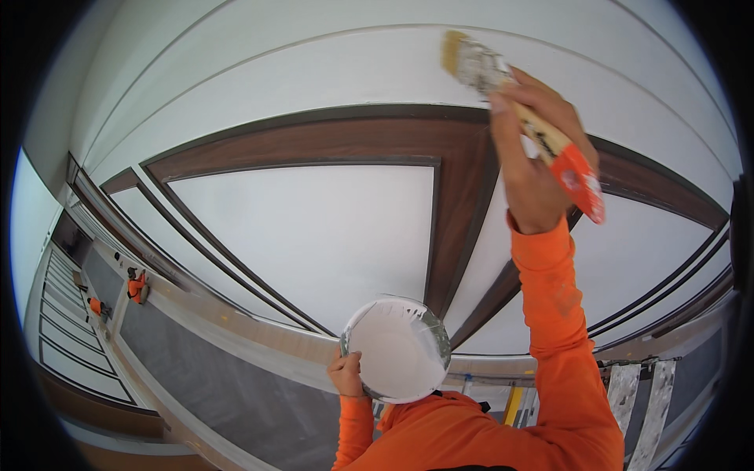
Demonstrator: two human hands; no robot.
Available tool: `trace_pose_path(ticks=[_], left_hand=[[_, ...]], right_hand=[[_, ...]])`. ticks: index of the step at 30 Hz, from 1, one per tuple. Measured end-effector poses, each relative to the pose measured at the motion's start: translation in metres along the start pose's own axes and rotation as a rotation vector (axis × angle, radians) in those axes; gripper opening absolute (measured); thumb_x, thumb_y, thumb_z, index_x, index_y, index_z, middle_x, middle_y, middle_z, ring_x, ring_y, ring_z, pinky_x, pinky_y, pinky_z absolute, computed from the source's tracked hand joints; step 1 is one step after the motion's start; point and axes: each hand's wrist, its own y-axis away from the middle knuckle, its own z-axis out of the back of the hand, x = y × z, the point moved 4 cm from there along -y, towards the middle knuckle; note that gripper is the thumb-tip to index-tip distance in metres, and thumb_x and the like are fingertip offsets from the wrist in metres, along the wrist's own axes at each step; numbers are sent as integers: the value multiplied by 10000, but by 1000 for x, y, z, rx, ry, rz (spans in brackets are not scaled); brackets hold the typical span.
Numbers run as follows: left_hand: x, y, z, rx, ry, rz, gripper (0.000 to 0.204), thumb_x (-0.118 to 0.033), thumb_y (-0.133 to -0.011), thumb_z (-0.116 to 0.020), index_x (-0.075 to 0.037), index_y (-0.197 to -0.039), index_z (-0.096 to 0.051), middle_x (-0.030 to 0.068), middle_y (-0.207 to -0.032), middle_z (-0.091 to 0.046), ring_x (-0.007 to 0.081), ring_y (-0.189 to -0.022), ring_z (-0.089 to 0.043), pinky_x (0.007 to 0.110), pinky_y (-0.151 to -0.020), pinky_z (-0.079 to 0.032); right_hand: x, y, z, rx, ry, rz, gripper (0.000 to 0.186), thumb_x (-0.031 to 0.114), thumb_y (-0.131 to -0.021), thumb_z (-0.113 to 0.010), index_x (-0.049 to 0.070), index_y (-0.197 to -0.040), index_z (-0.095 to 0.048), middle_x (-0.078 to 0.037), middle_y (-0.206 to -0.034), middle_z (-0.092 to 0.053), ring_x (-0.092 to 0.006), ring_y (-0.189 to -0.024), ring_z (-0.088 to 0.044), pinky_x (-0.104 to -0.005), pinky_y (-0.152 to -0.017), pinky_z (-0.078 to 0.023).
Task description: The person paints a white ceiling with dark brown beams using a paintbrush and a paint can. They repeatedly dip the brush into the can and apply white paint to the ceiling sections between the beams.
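head view: between one and two o'clock, the brush (543, 132) is gripped by the right hand (525, 171); at six o'clock, the tub (440, 334) is held by the left hand (345, 373); brown trim (463, 204) could be spotted by drips.

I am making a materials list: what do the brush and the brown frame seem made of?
Brush: handle probably smooth wood, being pale tan, with red-coated end; bristles unclear. Brown frame: likely satin wood or imitation, from its streaky grain.
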Motion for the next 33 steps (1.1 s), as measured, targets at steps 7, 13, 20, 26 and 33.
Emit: trace_pose_path(ticks=[7, 13, 20, 26, 33], left_hand=[[-14, 8, -6, 7, 15, 13, 252, 30, -779, -663, 102, -580, -527, 76, -1029, -672, 107, -684, -526, 272, -606, -388], [-15, 7, 2, 2, 11, 60, 194, 7, -785, -666, 101, -624, -614, 94, -1192, -697, 67, -601, -468, 255, -523, -323], [-19, -10, -6, 158, -40, -60, 206, 9, -790, -672, 123, -633, -602, 123, -1323, -671, 73, -684, -527, 244, -573, -368], [-21, -34, -20, 287, -4, -23, 235, 31, -803, -661, 135, -616, -565, 158, -1366, -649, 102, -803, -589, 249, -647, -426], [-5, -55, -22, 392, 0, 72, 245, 30, -817, -655, 127, -610, -569, 195, -1368, -642, 119, -842, -617, 249, -681, -441]], right_hand=[[-21, 1, -43, 24, -80, -38, 169, -44, -850, -769, 3, -1006, -725, -140, -1051, -756, -163, -886, -722, -274, -786, -577], [-35, 3, 12, -100, -5, -266, 190, 28, -939, -726, -54, -1105, -685, -170, -1132, -717, -191, -930, -715, -298, -796, -625], [-15, 27, 81, -338, 173, -284, 253, 85, -962, -702, -114, -1106, -642, -246, -1099, -699, -269, -911, -740, -355, -764, -671], [-6, 83, 99, -294, 123, -455, 252, 109, -968, -689, -87, -1118, -639, -226, -1056, -715, -251, -857, -755, -355, -733, -672], [-16, 160, 122, -263, -35, -811, 240, 120, -952, -704, -36, -1112, -617, -201, -1032, -726, -222, -797, -752, -327, -620, -655]])
